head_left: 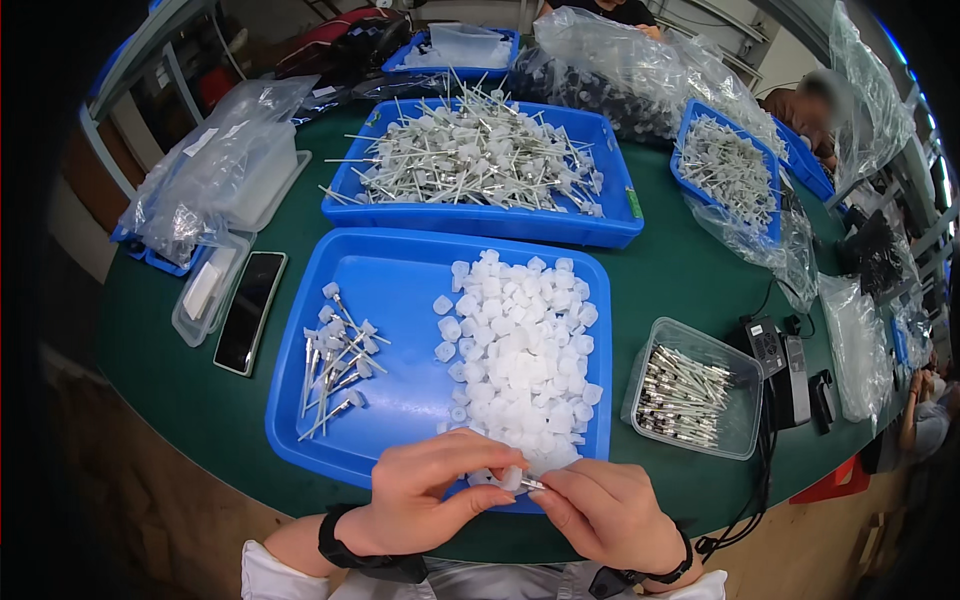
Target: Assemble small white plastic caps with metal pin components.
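Note:
My left hand [425, 490] pinches a translucent white plastic cap [512, 478] between thumb and fingers. Closed on a thin metal-ended stem [533, 484], my right hand [615, 510] brings it against the cap; whether it is inside the cap is hidden by my fingers. Both hands are over the near edge of a blue tray [395, 270]. A heap of loose white caps [525, 350] fills the tray's right half. On its left side lie several capped stems [340, 365], metal ends and thin pale rods showing.
Behind the tray, a larger blue bin [480, 220] is piled with capped stems. To the right stand a clear box [632, 405] of metal-ended stems and a black device [770, 350] with cables. A phone [248, 315] lies left. Farther back are plastic bags [640, 65] and other people.

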`<act>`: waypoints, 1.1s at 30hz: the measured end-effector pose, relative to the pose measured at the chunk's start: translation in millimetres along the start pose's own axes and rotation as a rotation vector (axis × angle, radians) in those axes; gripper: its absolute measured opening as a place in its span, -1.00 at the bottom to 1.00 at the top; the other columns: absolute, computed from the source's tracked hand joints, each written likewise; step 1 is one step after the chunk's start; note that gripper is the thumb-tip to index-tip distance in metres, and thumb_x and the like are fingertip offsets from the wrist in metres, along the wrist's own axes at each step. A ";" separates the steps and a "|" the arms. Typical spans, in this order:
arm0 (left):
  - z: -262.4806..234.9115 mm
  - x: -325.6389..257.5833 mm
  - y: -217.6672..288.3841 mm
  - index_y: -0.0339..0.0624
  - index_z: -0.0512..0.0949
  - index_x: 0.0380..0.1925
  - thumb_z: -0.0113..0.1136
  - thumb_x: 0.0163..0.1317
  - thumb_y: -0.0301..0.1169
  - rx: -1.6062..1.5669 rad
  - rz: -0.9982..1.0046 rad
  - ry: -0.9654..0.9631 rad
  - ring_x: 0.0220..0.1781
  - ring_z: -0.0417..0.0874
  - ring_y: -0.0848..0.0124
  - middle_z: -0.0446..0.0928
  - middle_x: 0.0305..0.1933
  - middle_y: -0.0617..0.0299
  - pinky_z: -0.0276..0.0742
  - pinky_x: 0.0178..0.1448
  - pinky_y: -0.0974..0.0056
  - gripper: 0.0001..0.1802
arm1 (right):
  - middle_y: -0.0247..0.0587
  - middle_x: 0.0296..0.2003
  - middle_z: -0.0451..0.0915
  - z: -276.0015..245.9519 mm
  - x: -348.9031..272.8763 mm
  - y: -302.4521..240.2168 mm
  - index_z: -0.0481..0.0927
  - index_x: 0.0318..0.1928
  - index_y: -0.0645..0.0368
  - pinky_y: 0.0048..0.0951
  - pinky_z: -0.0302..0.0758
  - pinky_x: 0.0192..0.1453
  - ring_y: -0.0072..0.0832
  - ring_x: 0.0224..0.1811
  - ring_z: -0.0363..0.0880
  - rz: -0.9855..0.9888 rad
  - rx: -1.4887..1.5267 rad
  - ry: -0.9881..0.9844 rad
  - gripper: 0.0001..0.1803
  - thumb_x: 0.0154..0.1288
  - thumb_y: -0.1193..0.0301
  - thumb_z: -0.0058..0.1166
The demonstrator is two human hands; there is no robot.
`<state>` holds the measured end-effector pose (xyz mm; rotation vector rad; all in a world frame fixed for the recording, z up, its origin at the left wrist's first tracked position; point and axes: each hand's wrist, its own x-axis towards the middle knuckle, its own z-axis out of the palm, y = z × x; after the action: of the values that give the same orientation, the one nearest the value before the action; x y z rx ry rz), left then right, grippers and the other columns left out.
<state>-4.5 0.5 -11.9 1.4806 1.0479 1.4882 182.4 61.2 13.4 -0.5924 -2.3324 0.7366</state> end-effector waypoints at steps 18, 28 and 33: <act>-3.8 -1.8 -1.5 -0.43 0.60 -0.25 0.30 -0.08 -0.74 -0.380 -0.112 -0.114 -0.36 0.60 0.38 0.61 -0.36 0.01 0.50 -0.30 0.36 -0.70 | -0.23 -0.66 0.35 -0.3 -2.0 -2.6 0.50 -0.39 0.38 -0.48 0.32 -0.71 -0.42 -0.73 0.39 -0.130 0.103 -0.022 -0.80 -0.02 0.57 0.25; 0.9 -7.2 -9.3 -0.40 0.61 -0.26 0.29 -0.05 -0.72 -0.553 -0.228 -0.119 -0.39 0.59 0.46 0.62 -0.34 0.01 0.50 -0.31 0.39 -0.73 | -0.22 -0.65 0.38 0.5 -1.2 0.4 0.51 -0.41 0.38 -0.50 0.32 -0.71 -0.42 -0.74 0.40 -0.124 0.190 -0.055 -0.85 0.00 0.59 0.22; -1.7 -1.6 -1.7 -0.37 0.59 -0.18 0.29 -0.02 -0.69 -0.485 -0.290 -0.166 -0.34 0.55 0.49 0.57 -0.36 0.11 0.49 -0.26 0.41 -0.67 | -0.20 -0.62 0.43 3.0 -2.8 2.3 0.53 -0.37 0.39 -0.51 0.33 -0.68 -0.42 -0.70 0.42 -0.062 0.259 -0.015 -0.87 0.07 0.59 0.18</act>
<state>-6.3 -0.4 -14.0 1.0393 0.7012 1.2734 183.0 60.3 8.9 -0.3995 -2.2096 0.9966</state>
